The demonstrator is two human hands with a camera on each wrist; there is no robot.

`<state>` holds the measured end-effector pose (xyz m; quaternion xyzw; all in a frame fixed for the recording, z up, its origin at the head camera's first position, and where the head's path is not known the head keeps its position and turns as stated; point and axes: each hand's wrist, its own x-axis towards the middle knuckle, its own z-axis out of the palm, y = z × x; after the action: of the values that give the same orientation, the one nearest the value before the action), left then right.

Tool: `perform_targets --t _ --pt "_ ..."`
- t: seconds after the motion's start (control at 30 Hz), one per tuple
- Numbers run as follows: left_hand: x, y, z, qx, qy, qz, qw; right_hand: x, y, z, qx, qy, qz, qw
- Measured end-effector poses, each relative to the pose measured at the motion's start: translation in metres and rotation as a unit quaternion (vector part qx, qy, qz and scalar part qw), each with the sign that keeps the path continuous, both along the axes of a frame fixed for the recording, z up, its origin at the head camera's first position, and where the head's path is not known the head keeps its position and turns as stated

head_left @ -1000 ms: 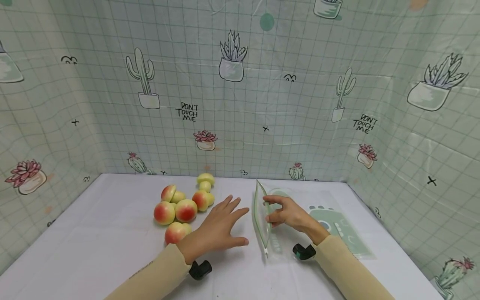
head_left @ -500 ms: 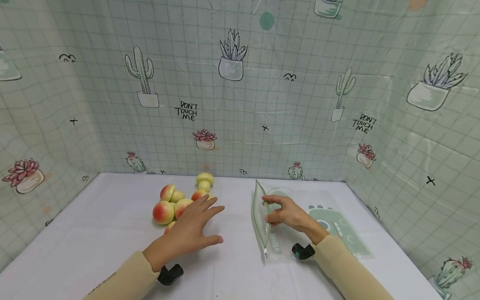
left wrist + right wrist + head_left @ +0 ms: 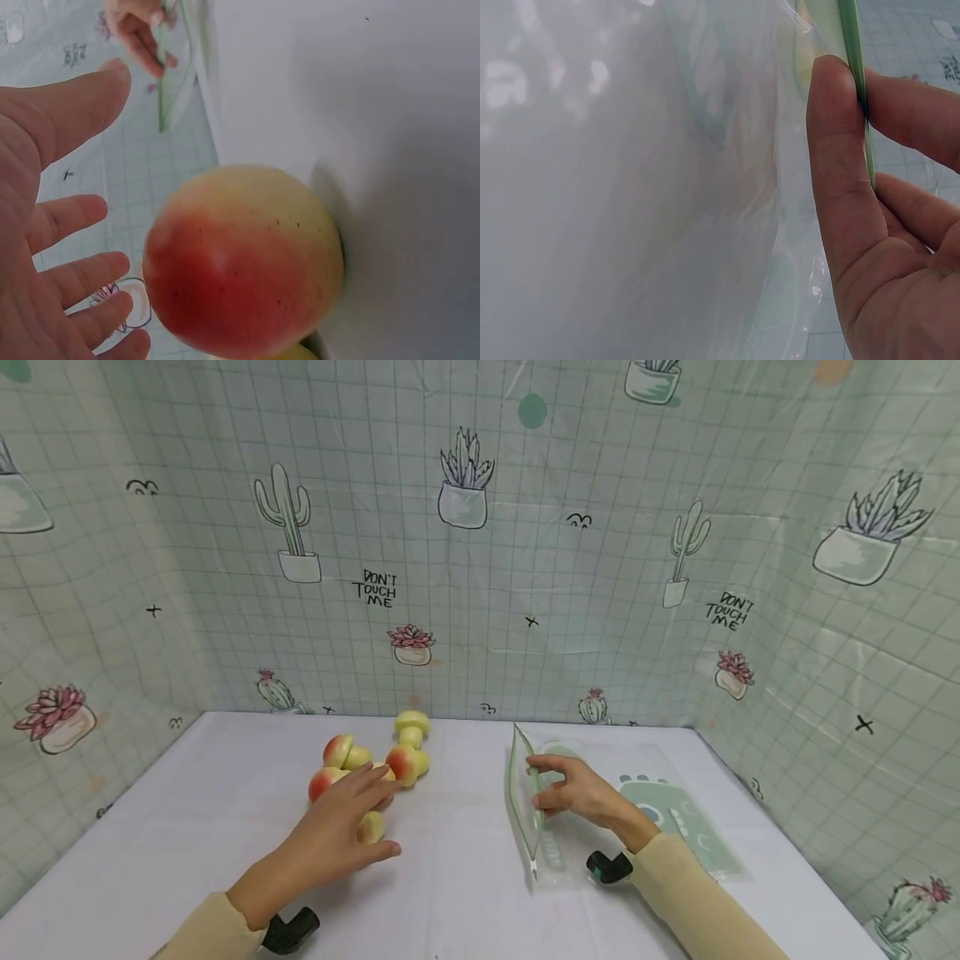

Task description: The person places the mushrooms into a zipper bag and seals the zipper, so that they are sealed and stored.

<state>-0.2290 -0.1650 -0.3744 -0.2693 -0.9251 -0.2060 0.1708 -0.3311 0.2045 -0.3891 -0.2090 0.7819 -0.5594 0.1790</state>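
My left hand (image 3: 318,843) hovers with spread fingers over the near side of a cluster of toy mushrooms. A red-and-yellow mushroom (image 3: 240,262) is in front of its palm in the left wrist view, with a gap between them. In the head view that mushroom's pale yellow stem (image 3: 371,828) shows beside the thumb; the fingers hide its cap. To the right, a clear zip bag (image 3: 678,827) with a green monster print lies on the table. My right hand (image 3: 581,792) pinches its green zip edge (image 3: 851,45) between thumb and fingers, and the mouth gapes.
More mushrooms sit behind the left hand: a yellow one (image 3: 412,727) at the back, a red-capped one (image 3: 402,764) before it, and another (image 3: 339,749) to the left. A cactus-print cloth (image 3: 480,568) walls in the white table (image 3: 187,827) behind and at both sides.
My left hand has moved left, away from the bag, and now stands over the near mushrooms. The right hand keeps its pinch on the zip edge in the same place.
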Motion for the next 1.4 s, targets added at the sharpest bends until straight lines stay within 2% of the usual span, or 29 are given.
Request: perform_targets --t 0.27,0.87,1.17,1.27,1.4 --pt "0.006 -0.009 -0.006 -0.003 0.018 -0.008 0.9998 0.001 -0.003 0.000 0.006 0.003 0.005 1.0000" --pt "0.008 -0.013 -0.010 -0.005 -0.039 0.022 0.9990 0.001 0.000 -0.001 0.000 0.001 0.004 1.0000" --pt "0.009 -0.013 -0.010 -0.013 -0.095 0.044 0.9945 0.002 -0.001 -0.001 0.005 0.003 0.003 1.0000" --pt "0.008 -0.014 -0.012 -0.014 -0.106 0.043 0.9933 0.002 -0.001 -0.001 0.005 0.002 0.003 1.0000" --pt "0.008 -0.016 -0.014 -0.004 -0.109 0.026 0.9937 0.001 -0.003 -0.001 0.006 0.000 0.004 1.0000"
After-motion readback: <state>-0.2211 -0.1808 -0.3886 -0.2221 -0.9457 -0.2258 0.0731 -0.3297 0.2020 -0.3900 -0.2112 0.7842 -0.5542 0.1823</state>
